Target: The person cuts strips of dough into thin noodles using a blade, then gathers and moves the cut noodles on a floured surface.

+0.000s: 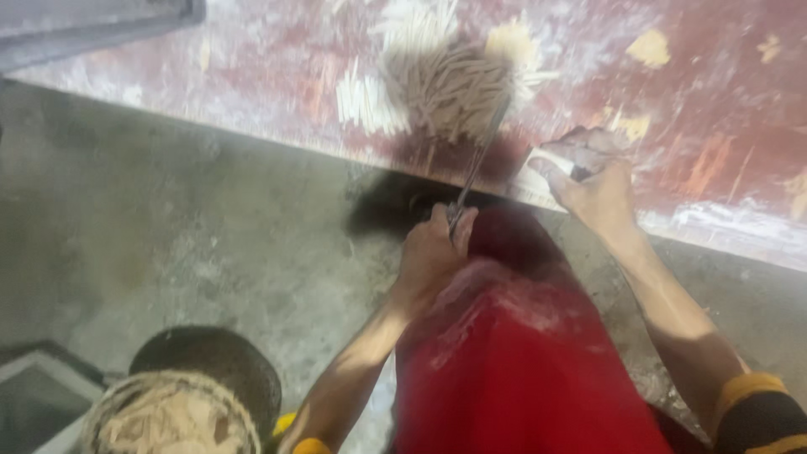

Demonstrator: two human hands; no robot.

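Red cloth, dusted with white, is covering the person's lap closest to the lens, and both forearms are reaching out over it toward the far counter. Down at the near left a round woven basket is sitting on the grey concrete floor, with a dark round lid or pan half hidden behind it.

Left hand is wrapped tight around a thin metal handle, its grip clamped shut on the rod, which is slanting up and away to a bundle of pale sticks lying on the counter's red, flaking surface. Motion blur is smearing the bundle, so how it is bound is unclear. Right hand is pressing on the counter's edge, fingers curled over a small white-and-dark object; whether that grip is fully closed I cannot tell.

Likely trouble: the bundle is lying close to the near edge, so a hard pull along the handle could drag sticks off onto the floor. The rod is passing just beside the right hand, and a slip could catch those fingers. Loose pale sticks scattered left of the bundle could roll.

Room for moving is lying mostly to the left, over open floor; the counter's edge is running diagonally from far left to near right, crowding the right arm.
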